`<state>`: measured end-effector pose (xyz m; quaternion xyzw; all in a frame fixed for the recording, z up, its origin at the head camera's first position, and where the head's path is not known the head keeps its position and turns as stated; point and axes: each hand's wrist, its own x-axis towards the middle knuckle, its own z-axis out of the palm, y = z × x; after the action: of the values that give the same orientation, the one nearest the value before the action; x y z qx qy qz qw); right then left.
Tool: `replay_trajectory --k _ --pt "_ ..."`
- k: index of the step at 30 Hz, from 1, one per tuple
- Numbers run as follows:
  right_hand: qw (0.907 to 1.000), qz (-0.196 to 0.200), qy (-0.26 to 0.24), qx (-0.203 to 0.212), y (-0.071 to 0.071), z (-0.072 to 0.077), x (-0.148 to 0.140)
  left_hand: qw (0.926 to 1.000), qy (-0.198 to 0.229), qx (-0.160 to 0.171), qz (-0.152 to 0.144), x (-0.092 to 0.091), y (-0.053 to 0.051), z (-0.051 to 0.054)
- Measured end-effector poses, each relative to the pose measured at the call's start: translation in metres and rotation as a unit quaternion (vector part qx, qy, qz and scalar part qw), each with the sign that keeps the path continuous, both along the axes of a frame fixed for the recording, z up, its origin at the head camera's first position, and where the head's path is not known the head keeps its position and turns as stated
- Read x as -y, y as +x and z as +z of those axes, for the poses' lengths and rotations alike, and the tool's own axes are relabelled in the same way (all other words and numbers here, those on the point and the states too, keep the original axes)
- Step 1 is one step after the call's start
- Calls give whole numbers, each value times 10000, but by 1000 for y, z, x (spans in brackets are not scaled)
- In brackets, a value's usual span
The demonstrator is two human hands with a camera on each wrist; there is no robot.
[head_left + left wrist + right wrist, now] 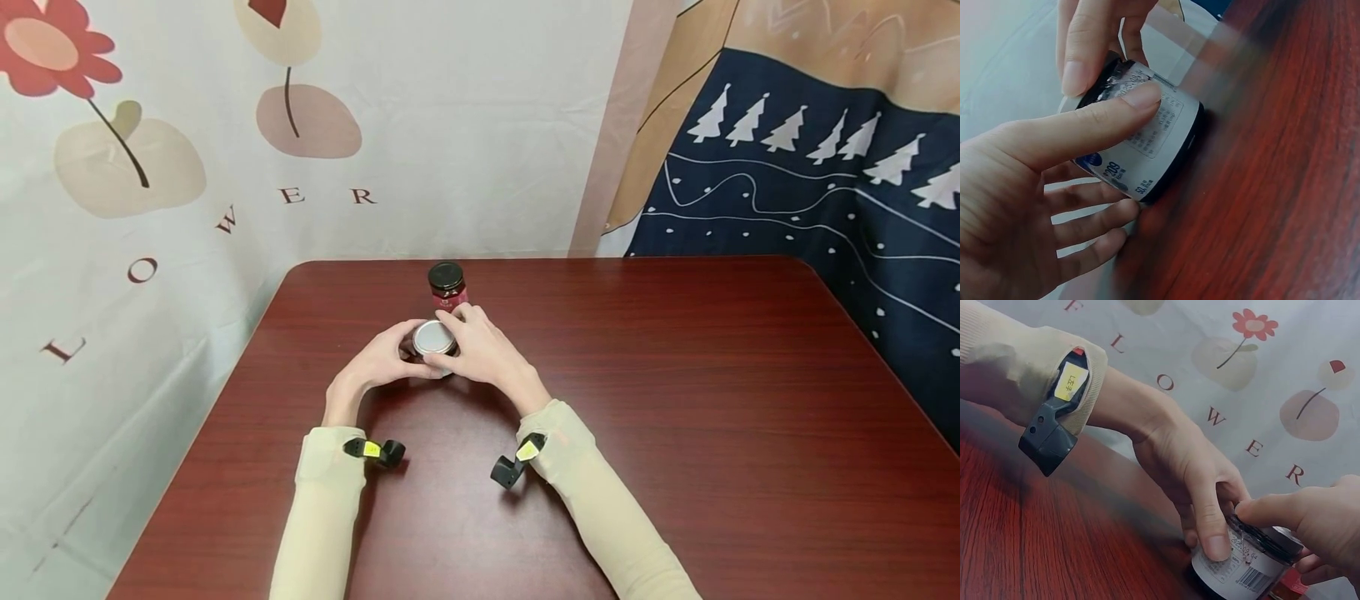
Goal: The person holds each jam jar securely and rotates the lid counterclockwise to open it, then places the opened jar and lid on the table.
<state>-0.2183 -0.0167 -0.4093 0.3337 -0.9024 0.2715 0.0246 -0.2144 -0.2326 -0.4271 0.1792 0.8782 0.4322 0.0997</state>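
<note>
A small jar with a dark rim, a pale lid [433,337] and a white printed label [1166,137] stands near the middle of the table's far half. My left hand [382,358] holds the jar's body, with the thumb lying across the label and the fingers round the other side. At the top, my right hand [483,346] grips the lid's edge between thumb and fingers. Just behind is a second jar [447,283], with a black lid and a red label; its lower part is hidden by the right hand.
The dark red wooden table [712,400] has rounded far corners. Behind it hangs a white cloth [465,125] with flowers and letters; a navy cloth [787,192] with white trees is at the right. Each sleeve carries a black wrist camera [392,453].
</note>
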Motion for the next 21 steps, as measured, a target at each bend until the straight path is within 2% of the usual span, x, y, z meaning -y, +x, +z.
replay_trajectory --k 12,21 --pt "9996 -81 139 -240 0 -2 2 9997 -235 -86 -8 -1 1 -2" --pt "9991 -199 170 -335 0 -3 4 9992 -370 -119 125 -2 1 -6"
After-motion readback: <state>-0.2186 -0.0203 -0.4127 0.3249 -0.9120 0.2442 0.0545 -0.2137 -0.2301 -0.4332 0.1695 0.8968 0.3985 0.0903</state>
